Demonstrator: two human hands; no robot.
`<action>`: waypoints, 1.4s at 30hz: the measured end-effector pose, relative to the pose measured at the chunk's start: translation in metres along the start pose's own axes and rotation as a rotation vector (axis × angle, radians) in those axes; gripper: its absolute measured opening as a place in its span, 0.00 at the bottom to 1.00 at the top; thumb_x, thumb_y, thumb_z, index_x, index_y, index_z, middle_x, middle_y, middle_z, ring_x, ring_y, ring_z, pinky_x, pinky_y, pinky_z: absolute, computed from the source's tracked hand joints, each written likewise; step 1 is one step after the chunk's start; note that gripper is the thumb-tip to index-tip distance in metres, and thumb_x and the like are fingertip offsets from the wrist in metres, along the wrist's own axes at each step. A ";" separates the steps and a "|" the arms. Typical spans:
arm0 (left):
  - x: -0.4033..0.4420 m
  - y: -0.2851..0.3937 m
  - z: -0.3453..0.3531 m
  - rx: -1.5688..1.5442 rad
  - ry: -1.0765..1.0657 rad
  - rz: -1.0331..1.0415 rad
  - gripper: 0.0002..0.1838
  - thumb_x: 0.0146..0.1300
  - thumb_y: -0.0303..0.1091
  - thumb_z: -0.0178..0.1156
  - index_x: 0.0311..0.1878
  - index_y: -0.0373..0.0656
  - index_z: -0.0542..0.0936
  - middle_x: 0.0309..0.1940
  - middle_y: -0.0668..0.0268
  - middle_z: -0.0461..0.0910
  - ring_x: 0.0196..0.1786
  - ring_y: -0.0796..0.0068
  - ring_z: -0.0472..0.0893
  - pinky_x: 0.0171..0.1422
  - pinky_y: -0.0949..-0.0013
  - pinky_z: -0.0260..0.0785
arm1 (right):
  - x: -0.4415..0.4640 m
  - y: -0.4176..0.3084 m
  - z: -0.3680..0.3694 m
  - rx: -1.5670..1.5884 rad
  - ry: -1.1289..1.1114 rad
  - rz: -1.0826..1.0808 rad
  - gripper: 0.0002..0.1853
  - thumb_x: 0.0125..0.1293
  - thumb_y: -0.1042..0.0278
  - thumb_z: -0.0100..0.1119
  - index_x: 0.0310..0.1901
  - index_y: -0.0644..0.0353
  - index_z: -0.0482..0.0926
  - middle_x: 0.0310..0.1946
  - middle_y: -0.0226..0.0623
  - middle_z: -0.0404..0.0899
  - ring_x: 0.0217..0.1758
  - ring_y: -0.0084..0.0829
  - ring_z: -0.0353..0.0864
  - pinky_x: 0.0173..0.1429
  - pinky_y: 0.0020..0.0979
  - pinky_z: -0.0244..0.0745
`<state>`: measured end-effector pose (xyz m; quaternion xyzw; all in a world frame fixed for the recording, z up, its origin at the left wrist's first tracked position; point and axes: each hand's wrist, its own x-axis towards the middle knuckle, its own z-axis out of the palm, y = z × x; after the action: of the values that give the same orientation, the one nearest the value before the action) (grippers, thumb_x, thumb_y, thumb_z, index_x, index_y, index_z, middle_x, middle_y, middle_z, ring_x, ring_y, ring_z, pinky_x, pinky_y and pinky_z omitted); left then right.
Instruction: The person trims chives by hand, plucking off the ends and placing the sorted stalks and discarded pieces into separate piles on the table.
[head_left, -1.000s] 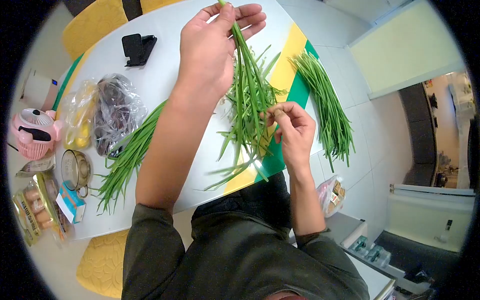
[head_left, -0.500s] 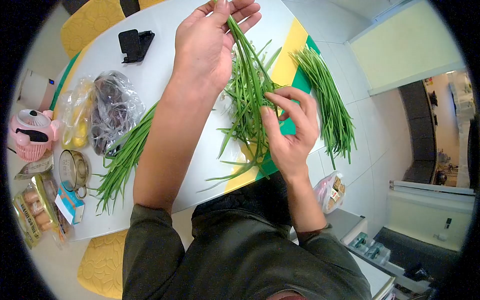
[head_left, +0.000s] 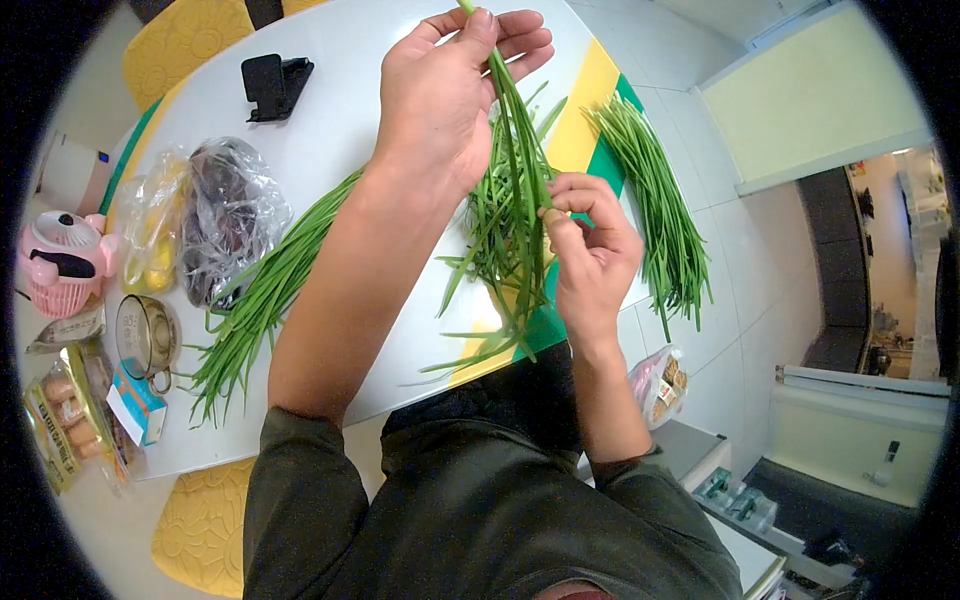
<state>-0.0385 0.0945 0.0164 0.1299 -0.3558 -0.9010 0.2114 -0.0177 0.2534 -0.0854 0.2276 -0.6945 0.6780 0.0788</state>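
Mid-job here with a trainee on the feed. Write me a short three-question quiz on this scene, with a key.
1. True or false: the right hand is wrapped around the glass mug.
2. Which grips the raised green stalks near their upper end?
A) the left hand
B) the right hand
C) neither hand
3. Fill in the colour: the small fan at the far left of the picture is ____.

Key: 1. False; 2. A; 3. pink.
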 end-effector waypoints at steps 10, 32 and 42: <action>0.023 0.006 -0.030 -0.164 -0.122 0.203 0.10 0.81 0.29 0.45 0.52 0.29 0.67 0.51 0.50 0.74 0.55 0.57 0.79 0.73 0.53 0.73 | -0.010 0.006 -0.010 0.144 0.044 0.278 0.11 0.67 0.78 0.54 0.48 0.65 0.83 0.48 0.36 0.83 0.39 0.18 0.76 0.37 0.20 0.70; 0.079 0.047 -0.089 -0.582 -0.166 0.194 0.05 0.79 0.22 0.42 0.50 0.32 0.65 0.38 0.59 0.70 0.28 0.76 0.66 0.32 0.74 0.67 | -0.023 -0.008 -0.031 0.164 -0.426 0.516 0.08 0.69 0.75 0.63 0.48 0.67 0.83 0.38 0.29 0.83 0.38 0.17 0.79 0.45 0.20 0.73; 0.077 0.081 -0.096 -0.626 -0.037 0.359 0.04 0.76 0.18 0.40 0.48 0.34 0.64 0.35 0.58 0.71 0.24 0.78 0.64 0.26 0.77 0.64 | -0.027 -0.017 -0.052 0.258 -0.480 0.615 0.04 0.69 0.78 0.61 0.43 0.67 0.80 0.36 0.28 0.80 0.37 0.17 0.76 0.44 0.22 0.73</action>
<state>-0.0465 -0.0511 -0.0022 -0.0220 -0.0837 -0.9170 0.3893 0.0029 0.3100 -0.0774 0.1692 -0.6383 0.6791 -0.3207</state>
